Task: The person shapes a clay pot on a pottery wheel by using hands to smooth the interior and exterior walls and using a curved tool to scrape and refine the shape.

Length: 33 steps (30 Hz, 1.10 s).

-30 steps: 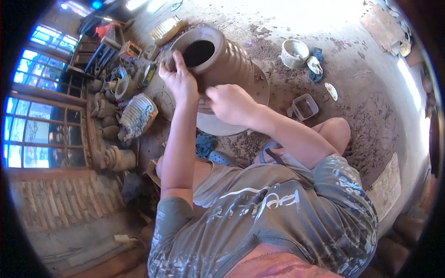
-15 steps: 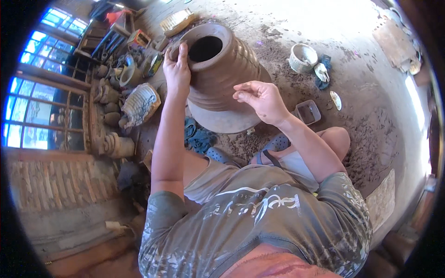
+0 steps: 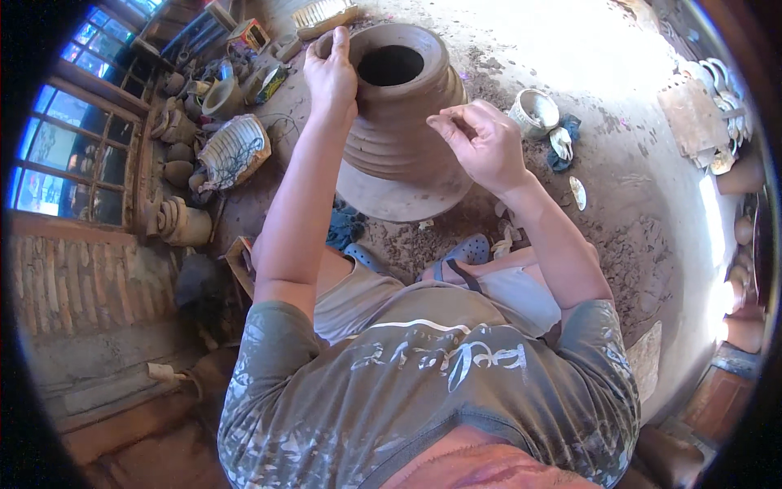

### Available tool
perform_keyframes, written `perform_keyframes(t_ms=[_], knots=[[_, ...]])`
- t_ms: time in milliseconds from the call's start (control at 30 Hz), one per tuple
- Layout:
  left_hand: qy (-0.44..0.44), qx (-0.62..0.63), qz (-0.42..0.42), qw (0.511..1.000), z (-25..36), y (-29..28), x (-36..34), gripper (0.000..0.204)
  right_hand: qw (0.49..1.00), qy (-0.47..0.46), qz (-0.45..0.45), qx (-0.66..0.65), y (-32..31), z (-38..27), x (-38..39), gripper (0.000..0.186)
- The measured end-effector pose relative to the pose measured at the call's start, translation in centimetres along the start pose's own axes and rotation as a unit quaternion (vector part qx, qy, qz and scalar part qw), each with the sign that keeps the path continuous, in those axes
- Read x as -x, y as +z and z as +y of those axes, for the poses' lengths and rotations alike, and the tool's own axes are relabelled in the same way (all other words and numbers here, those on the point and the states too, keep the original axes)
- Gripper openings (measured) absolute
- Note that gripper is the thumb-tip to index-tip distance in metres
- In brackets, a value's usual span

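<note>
A large grey-brown clay pot (image 3: 399,130) with a ridged body and dark round opening stands on a pale round disc (image 3: 391,204). My left hand (image 3: 330,77) is closed on the left side of its rim, thumb upright and fingertips partly hidden. Just right of the pot's body, my right hand (image 3: 481,143) is raised with fingers curled and thumb near the index finger; whatever it may hold I cannot make out.
A pale bucket (image 3: 533,114) and blue cloth (image 3: 570,126) sit right of the pot. At left are several pots (image 3: 179,171), a ridged pale container (image 3: 232,151) and windows. Clay scraps (image 3: 627,236) litter the floor around my bent, sandalled legs.
My right hand has come away from the pot's front and risen, fingers curled. My left hand remains at the rim. The view has shifted, so pot and arms sit higher in frame.
</note>
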State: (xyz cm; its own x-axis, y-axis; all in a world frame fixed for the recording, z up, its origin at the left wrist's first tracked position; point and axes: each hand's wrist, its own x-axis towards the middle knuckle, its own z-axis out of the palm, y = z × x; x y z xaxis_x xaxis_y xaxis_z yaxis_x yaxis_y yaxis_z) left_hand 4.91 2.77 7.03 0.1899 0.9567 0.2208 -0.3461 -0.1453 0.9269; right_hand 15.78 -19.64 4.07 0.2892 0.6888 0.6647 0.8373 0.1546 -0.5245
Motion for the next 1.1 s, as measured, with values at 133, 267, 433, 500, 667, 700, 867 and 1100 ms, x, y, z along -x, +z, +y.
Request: perform_keyframes(t_ms=[133,267,433,500,667,700,867,1100], knots=[[-0.006,0.042,0.006,0.999,-0.5,0.5,-0.2,0.041,0.993,-0.096,0.067,-0.015,1.9,0.2,-1.6,0.016],[0.016,-0.091,0.01,0.996,-1.7,0.0,-1.1,0.053,0.974,-0.205,0.069,0.061,3.2,-1.3,-3.6,0.013],[0.052,-0.122,-0.085,0.987,-3.4,-1.3,-3.2,0.044,0.954,-0.254,0.061,0.147,5.5,-2.0,-5.3,0.014],[0.048,-0.086,-0.126,0.987,-3.9,-1.5,-4.5,0.036,0.953,-0.256,0.05,0.157,6.0,-2.3,-6.0,0.014],[0.024,-0.021,-0.2,0.979,-4.4,-1.5,-6.6,0.031,0.949,-0.287,0.038,0.121,6.1,-1.8,-6.8,0.011],[0.01,-0.01,-0.221,0.975,-4.4,-1.6,-6.9,0.031,0.949,-0.291,0.036,0.115,5.9,-1.6,-6.8,0.011],[0.005,-0.052,-0.314,0.948,-3.5,-1.7,-8.5,0.032,0.947,-0.304,0.031,0.101,4.9,-0.4,-6.6,0.011],[-0.049,-0.022,-0.361,0.931,-3.0,-1.8,-8.7,0.036,0.946,-0.303,0.049,0.106,1.4,3.0,-5.7,0.015]])
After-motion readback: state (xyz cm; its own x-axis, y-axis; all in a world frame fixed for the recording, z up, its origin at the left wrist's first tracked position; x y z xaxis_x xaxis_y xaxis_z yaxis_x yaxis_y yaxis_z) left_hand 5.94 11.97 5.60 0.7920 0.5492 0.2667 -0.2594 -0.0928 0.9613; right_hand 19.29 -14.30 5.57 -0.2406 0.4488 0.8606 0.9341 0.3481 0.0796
